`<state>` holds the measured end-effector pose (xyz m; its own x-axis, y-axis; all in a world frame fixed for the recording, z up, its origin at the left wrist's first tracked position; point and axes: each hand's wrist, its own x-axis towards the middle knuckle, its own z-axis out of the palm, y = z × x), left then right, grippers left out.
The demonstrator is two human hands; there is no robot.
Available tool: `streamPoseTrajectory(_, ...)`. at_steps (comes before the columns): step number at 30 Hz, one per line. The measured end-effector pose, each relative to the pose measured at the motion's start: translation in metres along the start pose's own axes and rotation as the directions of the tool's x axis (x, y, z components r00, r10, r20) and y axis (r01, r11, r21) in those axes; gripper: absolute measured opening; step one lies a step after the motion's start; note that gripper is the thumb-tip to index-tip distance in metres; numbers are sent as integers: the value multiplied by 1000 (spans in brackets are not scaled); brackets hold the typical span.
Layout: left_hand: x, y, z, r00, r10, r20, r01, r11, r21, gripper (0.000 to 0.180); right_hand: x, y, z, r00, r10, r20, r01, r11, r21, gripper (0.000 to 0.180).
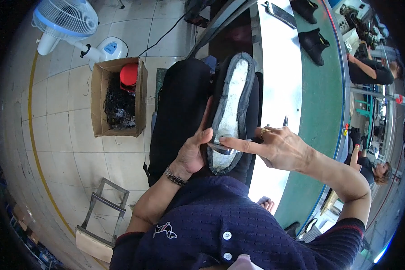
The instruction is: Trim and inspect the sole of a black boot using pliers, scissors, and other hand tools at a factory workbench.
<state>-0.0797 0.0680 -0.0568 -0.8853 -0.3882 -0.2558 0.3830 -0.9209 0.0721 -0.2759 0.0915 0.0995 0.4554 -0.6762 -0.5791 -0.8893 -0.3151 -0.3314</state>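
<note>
1. Shoe upper [236,90] sits underside-up above the dark trousers [177,112], running near to far.
2. Left hand [191,153] clasps its left edge toward the near end.
3. Right hand [281,148] extends its index finger onto the pale underside beside a shiny strip [223,150]; whether its curled fingers pinch anything, I cannot tell.
4. Probably light, soft-rimmed, stiffer mid-sole; best held around both sides.

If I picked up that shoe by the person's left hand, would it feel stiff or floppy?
The shoe seems fairly stiff, as its pale underside shows a clean outline. It's perhaps light, with no thick outsole showing. Its dark, wrinkled rim might give slightly when pressed.
</note>
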Motion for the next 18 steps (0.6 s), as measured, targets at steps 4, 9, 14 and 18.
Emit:
streamPoseTrajectory(4, 3, -2, 10, 997, 49, -53, -50, 999, -17, 67, -6, -2, 10, 989, -1, -147, -3, 1000, -31, 87)
streamPoseTrajectory(9, 5, -12, 13, 972, 155, -176, -158, 987, 0, 38, -18, -24, 8, 971, 67, -231, -96, 988, -117, 77)
streamPoseTrajectory(14, 2, -5, 16, 971, 165, -174, -142, 980, 137, 74, -25, -51, -51, 982, 191, -9, -191, 980, -53, 63)
streamPoseTrajectory(18, 6, 2, 9, 992, 112, -62, -102, 983, 155, 78, 0, -28, -35, 898, -25, -439, -20, 995, -98, 63)
